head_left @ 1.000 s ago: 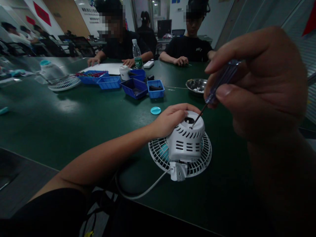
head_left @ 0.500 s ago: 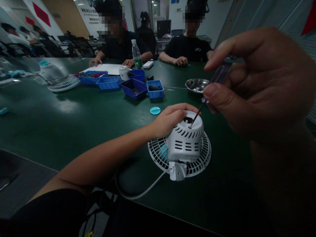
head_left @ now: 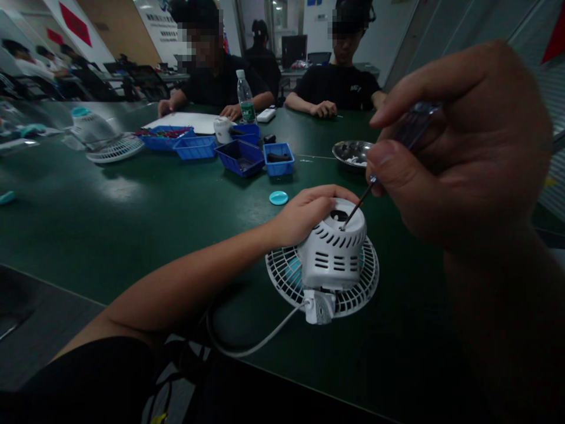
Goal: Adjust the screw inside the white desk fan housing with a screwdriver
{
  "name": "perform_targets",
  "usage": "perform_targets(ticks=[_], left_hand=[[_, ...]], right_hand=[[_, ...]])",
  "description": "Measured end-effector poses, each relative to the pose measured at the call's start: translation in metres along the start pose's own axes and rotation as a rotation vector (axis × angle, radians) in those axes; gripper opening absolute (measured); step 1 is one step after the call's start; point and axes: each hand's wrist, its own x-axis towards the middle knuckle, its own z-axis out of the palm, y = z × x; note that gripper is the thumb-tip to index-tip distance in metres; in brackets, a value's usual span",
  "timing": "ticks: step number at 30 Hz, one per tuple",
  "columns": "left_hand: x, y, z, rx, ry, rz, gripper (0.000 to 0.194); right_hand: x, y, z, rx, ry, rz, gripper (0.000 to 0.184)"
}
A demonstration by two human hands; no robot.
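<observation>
A white electric fan (head_left: 333, 259) lies face down on the green table, its motor housing upward and its round grille beneath. My left hand (head_left: 304, 215) is wrapped round the far left side of the housing, gripping it. Above and to the right, my right hand (head_left: 459, 141) pinches the clear handle of a screwdriver (head_left: 359, 203). The shaft slants down to the left, and its tip meets the top of the housing near a dark round opening. Whether a screw sits under the tip is too small to tell. A white cord (head_left: 269, 340) runs from the fan's base toward the table edge.
A turquoise cap (head_left: 278, 198) lies beyond the fan. Farther back stand a blue bin (head_left: 239, 159), several other bins, a metal bowl (head_left: 348, 154) with small white parts, and a water bottle (head_left: 245, 100). Another fan (head_left: 99, 138) lies at left. Two people sit opposite.
My right hand has tilted the screwdriver lower, its handle shifting right while the tip stays on the housing. My left hand keeps its hold on the fan.
</observation>
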Motion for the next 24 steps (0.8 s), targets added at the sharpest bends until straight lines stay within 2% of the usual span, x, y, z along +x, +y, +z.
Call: perform_targets(ticks=[5, 12, 20, 24], left_hand=[[-0.0002, 0.0002, -0.0008, -0.015, -0.008, -0.031, 0.033], [0.0000, 0.0004, 0.0000, 0.003, 0.004, 0.004, 0.028], [0.0012, -0.0039, 0.0000, 0.004, -0.005, -0.010, 0.027], [0.0003, -0.0015, 0.0001, -0.003, -0.008, -0.036, 0.030]], right_hand=[[-0.0038, 0.0016, 0.0000, 0.100, -0.030, 0.050, 0.023], [-0.0023, -0.0041, 0.0001, -0.031, -0.042, 0.011, 0.022], [-0.0033, -0.0035, 0.0007, -0.015, 0.009, 0.031, 0.016], [-0.0023, 0.0007, 0.0010, 0.071, 0.023, 0.029, 0.012]])
